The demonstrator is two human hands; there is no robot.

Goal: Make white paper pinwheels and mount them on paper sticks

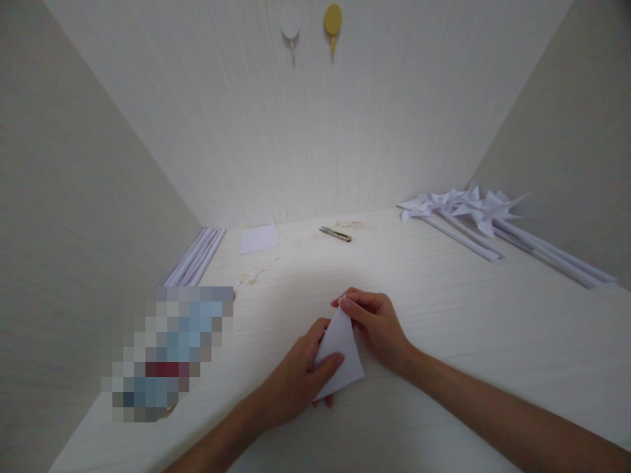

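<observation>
A white sheet of paper folded into a triangle [341, 348] is between my two hands, its narrow tip pointing away from me. My left hand [303, 378] is closed on its left side, thumb on top and fingers beneath. At the tip, my right hand [377, 325] pinches the paper between thumb and fingers. Past my hands lies a pair of small thread snips [336, 234], blades toward the left. A flat white paper piece [259, 238] rests near the back wall, left of the snips.
Rolled paper tubes [194, 257] lie at the left wall. Pointed folded-paper pinwheel shapes [486, 209] on paper sticks [552, 253] lie at the back right. A blurred-out item [170, 358] is at the left. White and yellow hooks [332, 21] hang on the back wall.
</observation>
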